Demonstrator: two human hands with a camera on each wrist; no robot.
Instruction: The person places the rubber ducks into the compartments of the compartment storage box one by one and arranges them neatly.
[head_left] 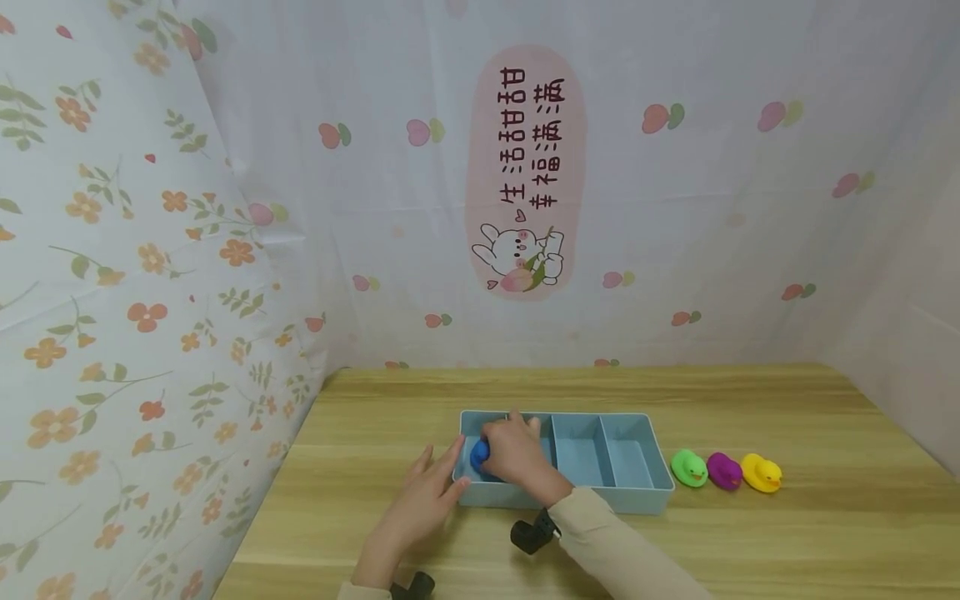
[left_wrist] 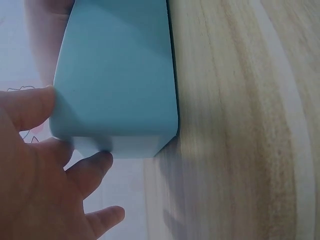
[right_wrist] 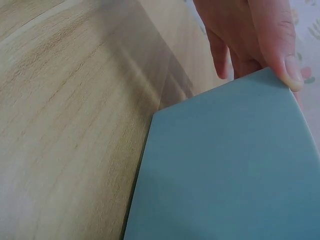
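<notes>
A long light-blue box [head_left: 637,500] with several compartments sits on the table. My right hand [head_left: 517,454] reaches into its left part, fingers curled round a blue toy duck [head_left: 478,454] in the leftmost compartment. Most of that duck is hidden by the hand. At the box's left end is my left hand [head_left: 423,500], fingers spread and touching the rim. In the left wrist view the left hand [left_wrist: 40,170] has its thumb and fingertips against the box's corner and end wall. The right wrist view shows the box's outer wall [right_wrist: 225,165] and a thumb at its corner.
To the right of the box, a green duck [head_left: 689,468], a purple duck [head_left: 724,472] and a yellow duck [head_left: 761,472] stand in a row on the wooden table [head_left: 840,533]. Patterned cloth [head_left: 675,208] hangs behind and at the left side.
</notes>
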